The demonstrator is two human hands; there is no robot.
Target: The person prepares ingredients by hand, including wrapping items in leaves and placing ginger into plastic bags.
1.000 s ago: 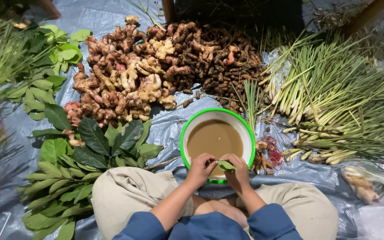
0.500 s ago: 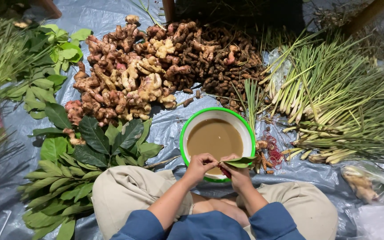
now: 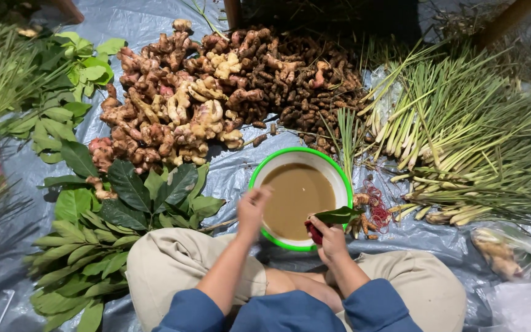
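grey plastic sheet (image 3: 235, 175) covers floor, wrinkled, shiny; dim light at top edge.

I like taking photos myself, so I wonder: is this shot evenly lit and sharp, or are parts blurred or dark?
Head view: soft light, glare patches on the plastic sheet; top edge falls into shadow; left hand slightly motion-blurred; right hand, leaf and bowl sharp.

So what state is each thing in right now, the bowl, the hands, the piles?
Green-rimmed white bowl: upright, holding brown liquid.
Left hand: raised at the bowl's rim, fingers pinched; contents unclear.
Right hand: gripping a folded green leaf.
Knobbly ginger roots: heaped loose.
Lemongrass stalks: lying piled.
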